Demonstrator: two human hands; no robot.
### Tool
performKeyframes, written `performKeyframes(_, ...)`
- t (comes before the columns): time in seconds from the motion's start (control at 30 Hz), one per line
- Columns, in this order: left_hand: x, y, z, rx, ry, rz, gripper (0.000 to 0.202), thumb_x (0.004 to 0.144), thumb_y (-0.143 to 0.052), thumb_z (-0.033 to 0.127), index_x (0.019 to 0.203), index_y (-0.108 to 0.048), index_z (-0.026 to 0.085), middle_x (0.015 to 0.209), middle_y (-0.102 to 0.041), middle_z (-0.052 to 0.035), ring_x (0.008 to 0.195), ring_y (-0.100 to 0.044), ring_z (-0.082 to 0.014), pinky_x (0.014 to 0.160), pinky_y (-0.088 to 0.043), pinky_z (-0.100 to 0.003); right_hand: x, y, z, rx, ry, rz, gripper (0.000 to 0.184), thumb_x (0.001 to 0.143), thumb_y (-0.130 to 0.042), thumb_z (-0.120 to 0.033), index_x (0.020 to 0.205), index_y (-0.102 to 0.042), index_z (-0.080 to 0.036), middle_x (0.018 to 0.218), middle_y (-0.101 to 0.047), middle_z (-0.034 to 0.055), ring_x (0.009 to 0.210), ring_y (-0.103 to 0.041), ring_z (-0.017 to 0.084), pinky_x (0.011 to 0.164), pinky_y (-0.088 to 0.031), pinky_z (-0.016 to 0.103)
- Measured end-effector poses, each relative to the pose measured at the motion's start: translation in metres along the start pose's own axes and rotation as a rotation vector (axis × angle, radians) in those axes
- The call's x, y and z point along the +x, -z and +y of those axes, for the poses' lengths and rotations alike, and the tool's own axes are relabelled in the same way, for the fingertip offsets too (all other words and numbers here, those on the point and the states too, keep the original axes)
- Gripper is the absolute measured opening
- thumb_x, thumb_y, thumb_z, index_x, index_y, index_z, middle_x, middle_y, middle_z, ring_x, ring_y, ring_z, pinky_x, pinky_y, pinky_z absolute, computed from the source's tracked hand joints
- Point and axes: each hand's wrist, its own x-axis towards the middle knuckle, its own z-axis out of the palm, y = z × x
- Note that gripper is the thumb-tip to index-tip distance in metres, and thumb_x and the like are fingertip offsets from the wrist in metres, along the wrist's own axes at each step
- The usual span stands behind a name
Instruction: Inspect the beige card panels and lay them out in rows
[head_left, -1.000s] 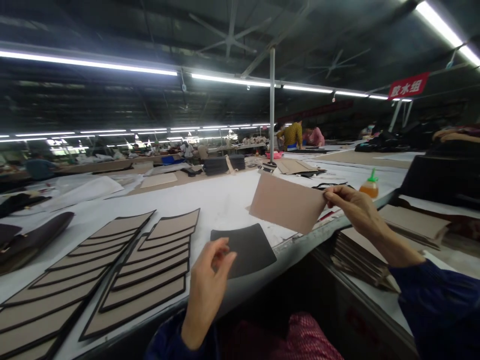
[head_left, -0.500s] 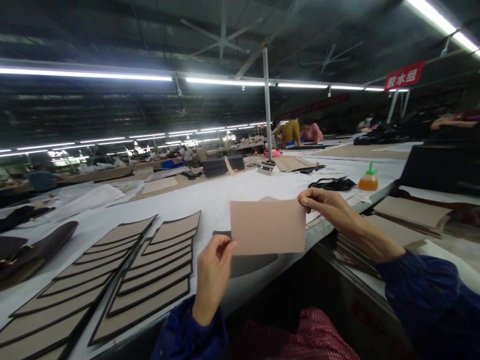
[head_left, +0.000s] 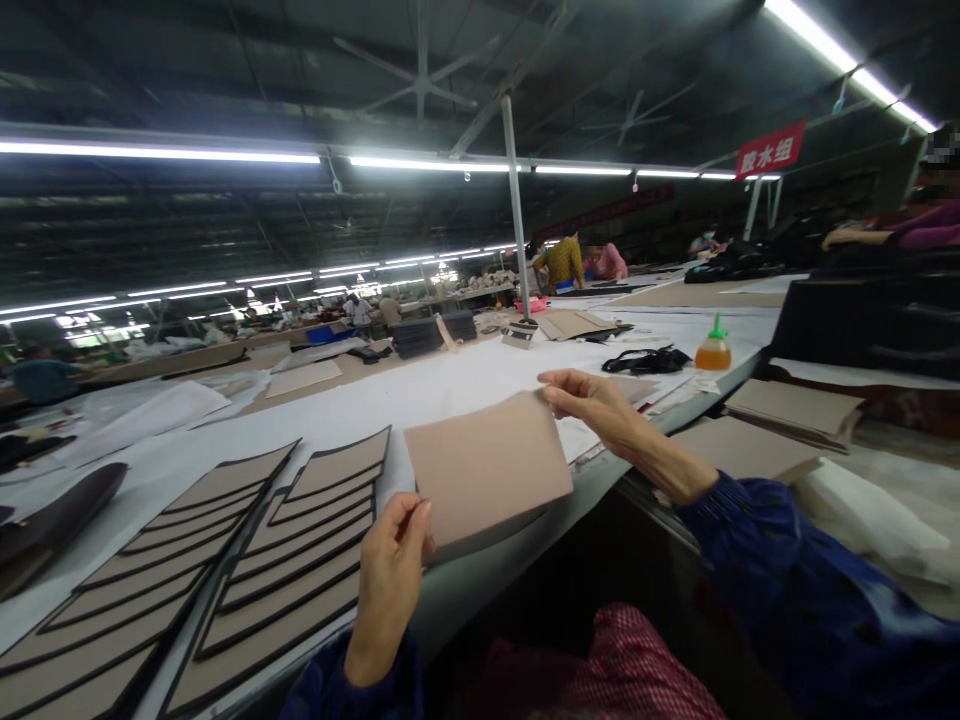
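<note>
A tan card sheet is held flat and low over the white table, close to its near edge. My left hand pinches the sheet's near left corner. My right hand pinches its far right corner. The sheet covers the dark piece that lay on the table there; only a thin dark edge shows beneath it. To the left lie two overlapping rows of tan panels with black borders.
Stacks of tan card sit on a lower shelf at right. An orange glue bottle with a green cap and a black strap bundle stand farther along the table. Other people work at distant tables; a co-worker's arm shows at far right.
My right hand brought the tan sheet from the right over to the dark piece and lowered it. My left hand took hold of its near corner.
</note>
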Motion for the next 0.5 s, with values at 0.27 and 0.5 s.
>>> performKeyframes(0.27, -0.001, 0.013, -0.008, -0.142, 0.087, 0.169, 0.027, 0.084, -0.055, 0.038, 0.065, -0.051, 0.019, 0.056, -0.045, 0.0045, 0.056, -0.042, -0.0108, 0.057, -0.034, -0.022, -0.034, -0.016, 0.024, -0.143, -0.202, -0.169, 0.039, 0.070, -0.067, -0.055, 0.071, -0.070, -0.016, 0.062, -0.062, 0.0023, 0.058, -0.054, 0.013, 0.053, -0.042, 0.025)
performKeyframes(0.5, -0.023, 0.006, -0.024, -0.250, 0.272, 0.155, 0.035, 0.074, -0.064, 0.049, 0.067, -0.054, 0.017, 0.056, -0.042, 0.0050, 0.051, -0.039, -0.0087, 0.048, -0.032, -0.020, -0.064, -0.036, 0.047, 0.219, -0.398, -0.070, 0.037, 0.057, -0.081, -0.048, 0.068, -0.065, -0.017, 0.064, -0.056, -0.0018, 0.060, -0.056, 0.012, 0.060, -0.056, 0.030)
